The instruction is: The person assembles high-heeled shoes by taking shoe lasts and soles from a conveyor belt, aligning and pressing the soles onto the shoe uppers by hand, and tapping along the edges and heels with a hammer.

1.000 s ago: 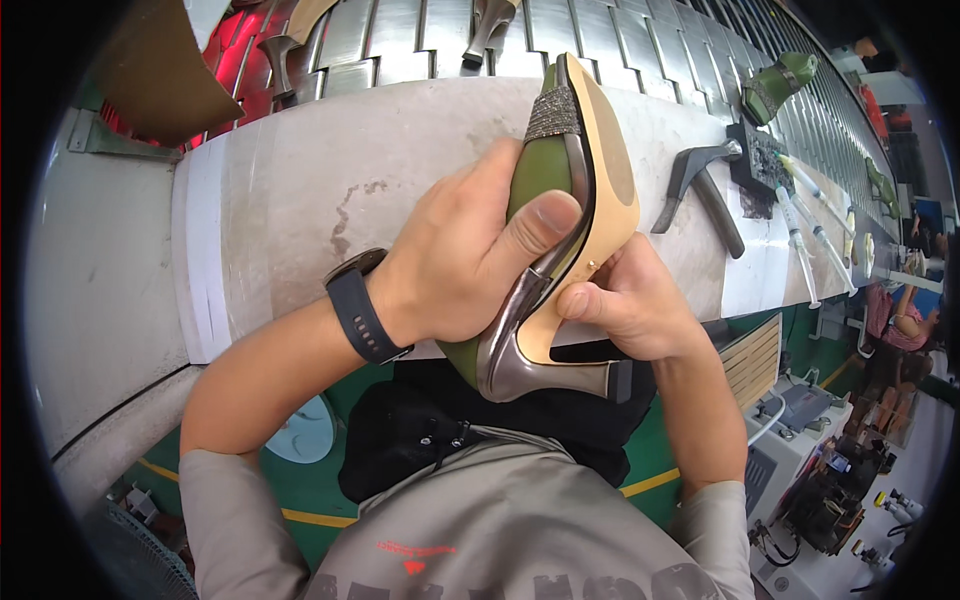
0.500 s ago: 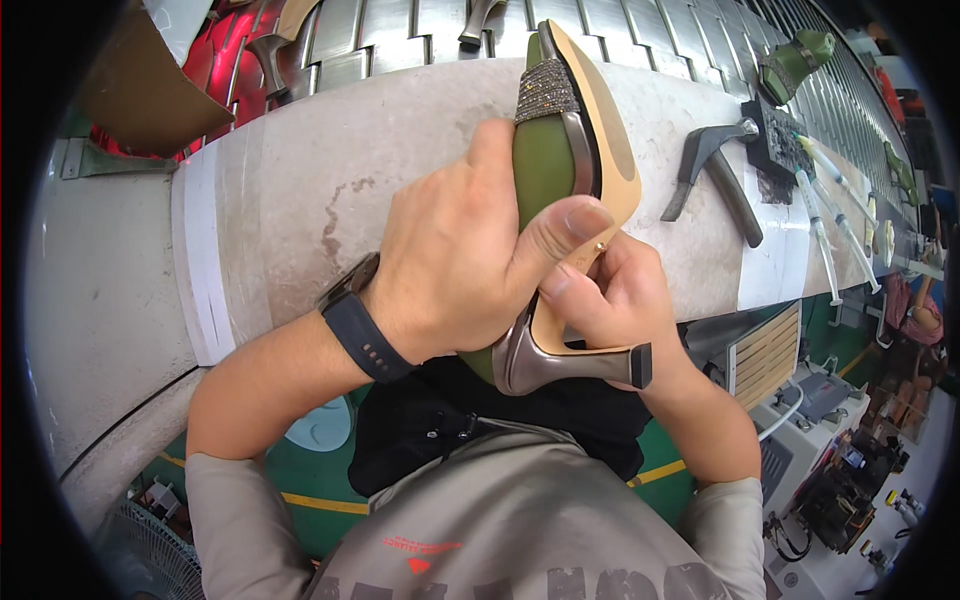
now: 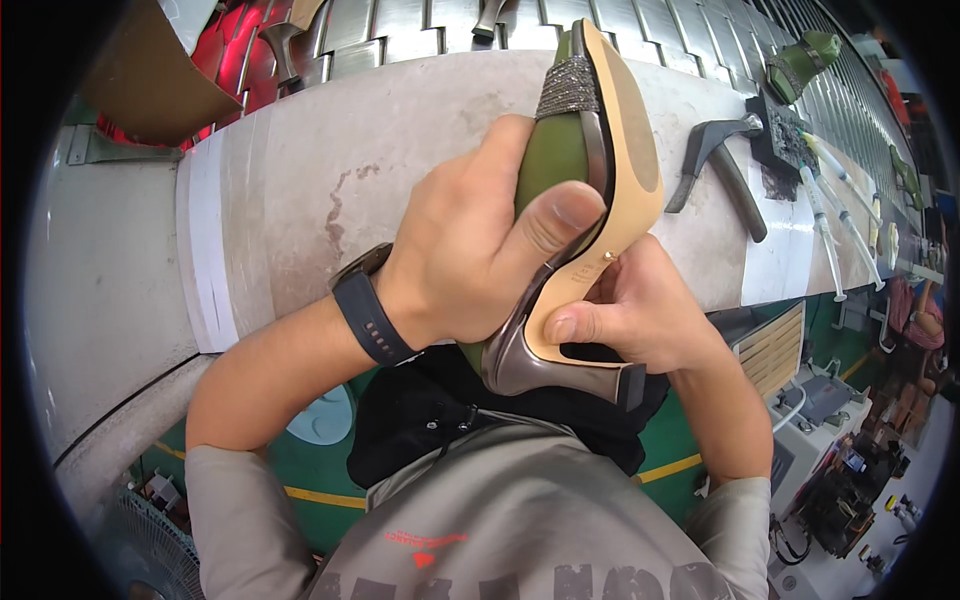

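Observation:
A high-heeled sandal on a green shoe last is tilted over the bench, its tan sole turned to the right and its metallic brown heel toward me. A glittery strap crosses the toe end. My left hand, with a dark watch on the wrist, is closed round the last, its thumb against the sole's edge. My right hand grips the arch: its thumb presses the sole close to the heel, while the other fingers are mostly hidden behind. A small metal dot shows on the sole.
A hammer lies on the pale bench to the right, beside a black block and several syringes. Behind runs a metal slat conveyor carrying another green last. A cardboard piece stands far left.
The sandal has shifted slightly right, with its sole turned more into view. My right thumb has slid along the sole toward the heel, and my left thumb has moved back from the metal dot.

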Motion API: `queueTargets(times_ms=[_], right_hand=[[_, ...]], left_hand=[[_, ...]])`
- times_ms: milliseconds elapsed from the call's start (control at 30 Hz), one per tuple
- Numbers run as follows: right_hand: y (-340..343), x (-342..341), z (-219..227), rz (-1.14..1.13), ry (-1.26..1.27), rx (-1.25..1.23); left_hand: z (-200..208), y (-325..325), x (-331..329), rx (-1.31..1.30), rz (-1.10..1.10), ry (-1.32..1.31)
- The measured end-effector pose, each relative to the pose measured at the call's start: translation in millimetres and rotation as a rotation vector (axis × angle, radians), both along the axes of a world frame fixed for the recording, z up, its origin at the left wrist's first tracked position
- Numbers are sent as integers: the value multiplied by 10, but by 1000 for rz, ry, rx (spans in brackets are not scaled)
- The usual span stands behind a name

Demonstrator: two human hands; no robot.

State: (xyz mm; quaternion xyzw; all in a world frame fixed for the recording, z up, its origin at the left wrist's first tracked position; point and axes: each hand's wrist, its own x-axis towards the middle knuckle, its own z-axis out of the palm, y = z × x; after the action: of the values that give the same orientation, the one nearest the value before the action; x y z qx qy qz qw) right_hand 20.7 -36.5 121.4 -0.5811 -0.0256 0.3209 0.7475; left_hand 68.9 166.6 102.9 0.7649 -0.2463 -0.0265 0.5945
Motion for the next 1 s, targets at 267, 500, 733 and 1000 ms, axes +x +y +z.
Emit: queueTargets(times_ms=[267, 500, 733, 1000], right_hand=[[92, -55, 12, -59, 43, -102], [194, -106, -66, -228, -91, -196], [211, -108, 18, -224, 93, -146], [-575, 102, -31, -602, -1138, -1373]], left_hand=[[66, -24, -8, 184, 57, -69], [104, -23, 65, 104, 39, -1], [265, 162, 384, 231, -254, 38], [340, 266, 326, 509, -291, -113]])
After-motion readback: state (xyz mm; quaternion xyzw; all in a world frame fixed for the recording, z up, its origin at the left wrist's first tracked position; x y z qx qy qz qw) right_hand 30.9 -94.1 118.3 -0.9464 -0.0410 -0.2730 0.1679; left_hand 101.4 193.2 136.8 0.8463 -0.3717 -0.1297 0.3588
